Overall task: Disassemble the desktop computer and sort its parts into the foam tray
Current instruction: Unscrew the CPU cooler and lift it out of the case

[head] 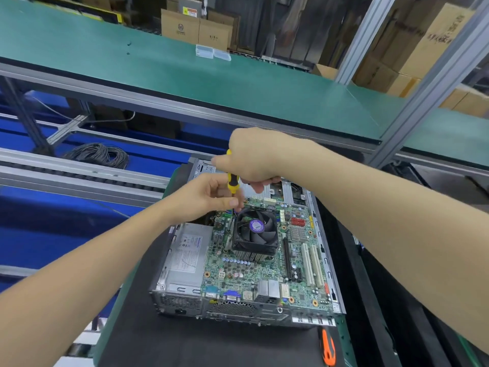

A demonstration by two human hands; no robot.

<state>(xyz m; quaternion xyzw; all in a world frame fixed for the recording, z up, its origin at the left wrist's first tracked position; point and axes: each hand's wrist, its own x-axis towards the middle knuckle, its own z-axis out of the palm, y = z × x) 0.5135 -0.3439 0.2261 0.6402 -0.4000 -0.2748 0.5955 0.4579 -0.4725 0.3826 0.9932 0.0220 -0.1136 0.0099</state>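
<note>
An open desktop computer case (328,263) lies on a black mat, its green motherboard (246,274) exposed. A black CPU fan (255,229) on a finned heatsink sits mid-board, and a silver power supply (186,256) fills the left side. My right hand (254,157) grips the top of a yellow-and-black screwdriver (232,181), held upright over the fan's far left corner. My left hand (211,197) pinches the screwdriver's lower shaft just above the board. The tip is hidden behind my fingers. No foam tray is in view.
An orange-and-black tool (327,348) lies on the black mat (185,340) in front of the case. A green shelf (158,67) with two small clear boxes (211,53) runs above. A coil of grey cable (98,154) lies at the left by the conveyor rails.
</note>
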